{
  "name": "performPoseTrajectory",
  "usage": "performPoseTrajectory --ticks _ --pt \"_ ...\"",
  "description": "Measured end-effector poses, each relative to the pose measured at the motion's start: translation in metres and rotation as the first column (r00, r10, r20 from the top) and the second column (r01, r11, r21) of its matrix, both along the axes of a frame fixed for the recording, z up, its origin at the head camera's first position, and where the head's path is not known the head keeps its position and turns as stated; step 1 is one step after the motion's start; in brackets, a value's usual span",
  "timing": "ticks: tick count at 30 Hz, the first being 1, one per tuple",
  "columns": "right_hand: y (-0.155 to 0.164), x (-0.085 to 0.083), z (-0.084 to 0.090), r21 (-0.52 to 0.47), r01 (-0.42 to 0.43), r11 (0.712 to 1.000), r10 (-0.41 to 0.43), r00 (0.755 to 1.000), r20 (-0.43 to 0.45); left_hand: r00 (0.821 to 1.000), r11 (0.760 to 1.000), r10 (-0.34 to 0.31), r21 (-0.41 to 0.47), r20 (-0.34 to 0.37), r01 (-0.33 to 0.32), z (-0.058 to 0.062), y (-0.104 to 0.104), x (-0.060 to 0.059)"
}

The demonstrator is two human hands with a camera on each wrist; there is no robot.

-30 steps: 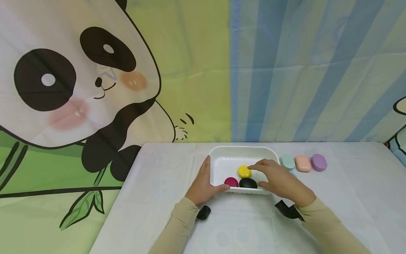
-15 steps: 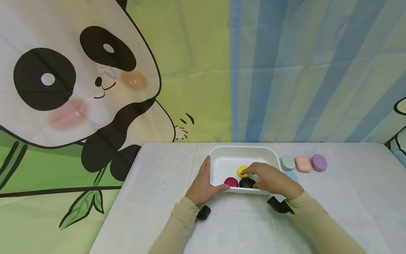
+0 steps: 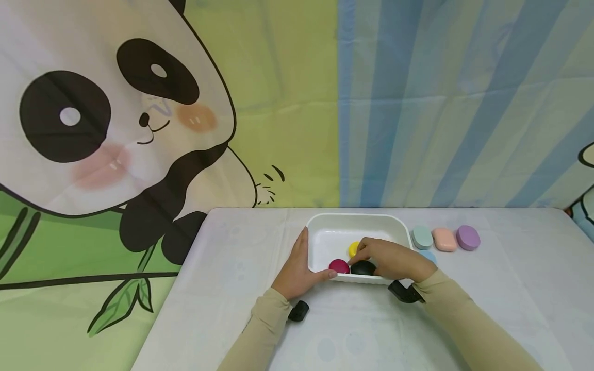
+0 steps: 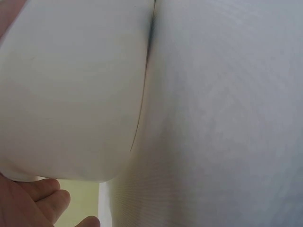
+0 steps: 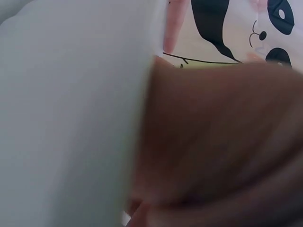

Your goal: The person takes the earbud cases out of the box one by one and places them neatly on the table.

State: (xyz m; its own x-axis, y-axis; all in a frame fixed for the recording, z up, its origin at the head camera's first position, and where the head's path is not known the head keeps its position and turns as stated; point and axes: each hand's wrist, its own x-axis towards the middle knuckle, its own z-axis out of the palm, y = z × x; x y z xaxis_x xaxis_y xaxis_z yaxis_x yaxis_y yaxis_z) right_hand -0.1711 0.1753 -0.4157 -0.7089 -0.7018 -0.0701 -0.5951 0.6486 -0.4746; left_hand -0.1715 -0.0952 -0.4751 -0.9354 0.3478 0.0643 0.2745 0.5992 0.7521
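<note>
In the head view a shallow white tray (image 3: 334, 226) stands near the table's back edge. My left hand (image 3: 297, 270) holds its near left corner, thumb over the front rim and fingers along the left side. My right hand (image 3: 392, 257) reaches in over the right side and pinches a smooth, rounded black piece (image 3: 363, 268) between fingers and thumb. Left of it lies a crimson rounded piece (image 3: 339, 266); behind, a yellow round piece (image 3: 353, 250) is partly covered by the fingers. The left wrist view shows the tray's outer wall (image 4: 75, 94) beside the fingertips (image 4: 57, 201).
Right of the tray, on the white-covered table (image 3: 510, 299), lie a mint piece (image 3: 422, 237), a peach piece (image 3: 444, 240) and a purple piece (image 3: 468, 237). A light blue piece (image 3: 429, 256) shows partly behind the right hand. A panda-printed cloth (image 3: 139, 129) hangs behind the table.
My right hand has moved left and down into the tray, from beside the yellow piece onto the black one, and its fingers have closed in. The left hand stays at the corner.
</note>
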Motion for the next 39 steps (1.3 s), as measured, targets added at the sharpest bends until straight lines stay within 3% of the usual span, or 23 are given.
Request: performPoseTrajectory --ticks 7,18,32,39 --pt "-0.001 -0.004 -0.004 0.000 -0.050 0.999 0.050 0.999 -0.001 1.000 1.000 0.001 0.002 -0.003 -0.001 -0.001 0.000 0.000" --pt "-0.001 -0.004 -0.005 0.022 -0.001 1.000 0.001 1.000 0.012 1.000 1.000 0.007 0.003 0.003 -0.007 0.000 0.000 0.000" --pt "0.009 -0.002 -0.010 -0.035 0.027 0.999 -0.029 0.997 -0.073 1.000 1.000 0.010 -0.007 0.011 -0.010 -0.001 -0.001 0.000" --pt "0.013 0.001 -0.009 -0.072 0.074 0.995 -0.079 0.995 -0.065 1.000 1.000 0.008 -0.003 0.004 -0.008 -0.001 0.000 -0.001"
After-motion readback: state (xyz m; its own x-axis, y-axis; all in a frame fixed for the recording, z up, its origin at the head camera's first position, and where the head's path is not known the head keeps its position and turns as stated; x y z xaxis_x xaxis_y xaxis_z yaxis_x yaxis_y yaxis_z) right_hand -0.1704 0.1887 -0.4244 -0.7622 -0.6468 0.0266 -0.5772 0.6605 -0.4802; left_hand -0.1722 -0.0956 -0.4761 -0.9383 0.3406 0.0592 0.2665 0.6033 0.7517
